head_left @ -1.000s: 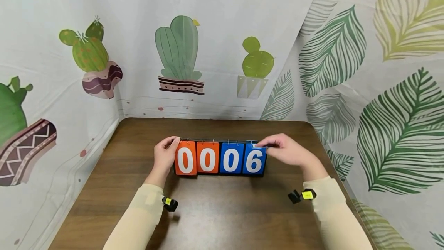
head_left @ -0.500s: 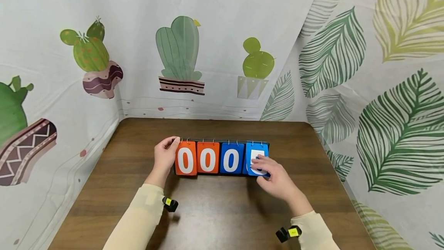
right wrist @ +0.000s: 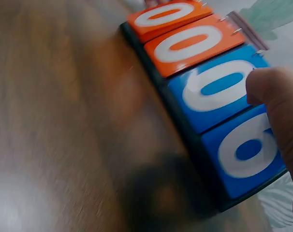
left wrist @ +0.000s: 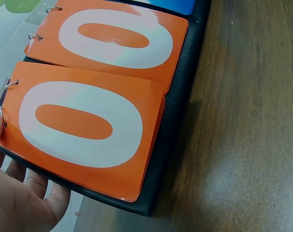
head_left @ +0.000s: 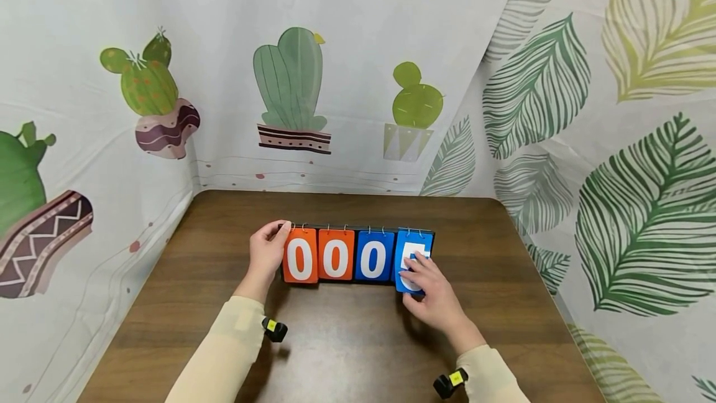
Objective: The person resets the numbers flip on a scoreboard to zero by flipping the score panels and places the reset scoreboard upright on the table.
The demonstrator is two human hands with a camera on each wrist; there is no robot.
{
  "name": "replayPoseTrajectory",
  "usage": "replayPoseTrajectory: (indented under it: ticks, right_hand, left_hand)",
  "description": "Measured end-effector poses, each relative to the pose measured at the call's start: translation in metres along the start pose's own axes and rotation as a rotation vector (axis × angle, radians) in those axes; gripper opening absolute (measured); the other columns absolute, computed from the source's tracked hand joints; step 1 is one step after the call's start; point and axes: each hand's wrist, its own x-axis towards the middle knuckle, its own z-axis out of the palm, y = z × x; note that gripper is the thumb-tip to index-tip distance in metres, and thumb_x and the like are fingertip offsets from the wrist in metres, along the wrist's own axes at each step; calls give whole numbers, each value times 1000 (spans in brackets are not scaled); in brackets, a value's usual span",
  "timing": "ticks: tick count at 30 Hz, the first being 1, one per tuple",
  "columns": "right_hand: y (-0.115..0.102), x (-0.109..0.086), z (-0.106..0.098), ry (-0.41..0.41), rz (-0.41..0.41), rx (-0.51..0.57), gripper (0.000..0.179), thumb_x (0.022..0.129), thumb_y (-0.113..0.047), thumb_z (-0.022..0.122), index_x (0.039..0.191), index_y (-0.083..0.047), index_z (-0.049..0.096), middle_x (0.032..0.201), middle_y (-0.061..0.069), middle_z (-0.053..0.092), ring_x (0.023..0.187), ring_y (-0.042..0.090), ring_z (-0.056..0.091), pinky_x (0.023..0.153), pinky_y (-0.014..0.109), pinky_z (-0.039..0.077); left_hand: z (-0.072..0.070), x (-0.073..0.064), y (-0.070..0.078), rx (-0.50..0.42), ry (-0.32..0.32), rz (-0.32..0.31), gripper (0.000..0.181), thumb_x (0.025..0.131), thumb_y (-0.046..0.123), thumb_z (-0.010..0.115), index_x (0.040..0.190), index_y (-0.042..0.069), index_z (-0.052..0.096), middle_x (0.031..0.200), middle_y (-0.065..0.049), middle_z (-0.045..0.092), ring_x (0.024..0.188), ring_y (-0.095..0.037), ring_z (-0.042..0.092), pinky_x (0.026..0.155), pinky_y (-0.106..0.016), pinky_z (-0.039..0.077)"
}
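A black flip scoreboard (left wrist: 180, 96) stands on the table, with orange and blue number cards hanging from metal rings. My left hand (head_left: 266, 252) grips its left end, thumb at the top corner and fingers behind the edge. Two orange cards (head_left: 336, 255) and one blue card (head_left: 373, 255) each show 0. At the right end, my right hand (head_left: 439, 294) holds a light blue number card (head_left: 411, 236) by its lower part, fingers across the front and thumb at the bottom edge. They hide much of its digit. In the right wrist view, a blue card (right wrist: 233, 181) there reads 6.
The brown wooden table (head_left: 347, 341) reaches back to a white cloth backdrop (head_left: 358, 79) printed with cacti. Another cloth printed with leaves (head_left: 643, 216) hangs along the right side. Black wrist cameras (head_left: 274, 329) sit on both sleeves.
My right hand has come from the top right corner down over the front, bringing the light blue card over the 6. Lately hand and card shifted slightly left and down. The left hand stays put.
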Motion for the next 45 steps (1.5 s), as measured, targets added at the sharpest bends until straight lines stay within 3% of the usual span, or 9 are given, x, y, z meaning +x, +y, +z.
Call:
replayPoseTrajectory:
  ticks: [9, 18, 24, 30, 33, 35, 38, 41, 45]
  right_hand:
    - [12, 2, 12, -68, -74, -183, 52, 83, -20, 86, 132, -16, 70, 156, 7, 53, 151, 37, 39, 119, 58, 36]
    - [21, 4, 23, -71, -122, -215, 51, 88, -35, 82, 135, -18, 69, 160, 6, 48, 155, 33, 34, 124, 53, 30]
    - [19, 10, 20, -3, -173, -184, 42, 88, -35, 80, 125, -16, 74, 154, 10, 55, 150, 36, 41, 122, 57, 31]
    - [16, 38, -6, 217, -199, -38, 21, 84, -14, 79, 105, -7, 78, 126, 15, 73, 129, 38, 61, 111, 57, 45]
    - [18, 55, -26, 351, -119, 110, 14, 85, -7, 76, 99, -4, 78, 115, 16, 76, 116, 36, 67, 108, 40, 49]
    - [24, 67, -40, 412, -10, 237, 12, 89, -5, 74, 100, -3, 78, 112, 17, 77, 109, 28, 70, 102, 25, 50]
    - [43, 86, -58, 427, 179, 454, 13, 95, -8, 72, 105, -1, 77, 106, 20, 76, 95, 14, 72, 87, 13, 53]
    - [68, 104, -71, 316, 401, 693, 23, 100, -18, 69, 112, 0, 74, 103, 15, 78, 87, 4, 73, 79, 16, 57]
    - [95, 121, -78, 22, 646, 912, 39, 103, -33, 64, 127, -2, 65, 104, 0, 79, 94, 8, 76, 93, 35, 60]
  left_hand:
    - [-1, 0, -3, 9, 8, 21, 41, 97, 44, 71, 121, 11, 73, 118, -10, 66, 100, -18, 59, 77, -17, 51]
    - [-4, 0, -3, 21, 3, 21, 42, 97, 45, 69, 123, 13, 73, 119, -8, 66, 103, -18, 59, 79, -18, 51]
    - [-6, 0, -1, 20, 0, 22, 39, 98, 45, 69, 121, 14, 73, 117, -8, 67, 102, -18, 60, 78, -19, 51]
    - [-7, 1, -1, 11, 14, 27, 40, 97, 45, 70, 121, 13, 73, 115, -7, 67, 100, -16, 60, 78, -18, 51]
    - [-7, 1, 0, 7, 13, 19, 40, 96, 45, 71, 120, 13, 74, 114, -6, 67, 100, -17, 59, 78, -18, 51]
    - [-7, 1, 0, 10, 9, 12, 39, 96, 46, 71, 120, 14, 74, 115, -6, 66, 101, -18, 59, 78, -18, 51]
    - [-6, 2, 0, 2, -4, 18, 41, 96, 47, 70, 121, 15, 73, 117, -7, 66, 104, -19, 59, 79, -19, 51]
    - [-4, 3, -1, -3, -14, 19, 41, 96, 48, 70, 121, 15, 73, 119, -8, 67, 105, -20, 59, 80, -20, 51]
    - [-2, 1, -3, -2, -12, 5, 41, 96, 47, 70, 122, 15, 73, 119, -8, 66, 104, -19, 59, 81, -20, 51]
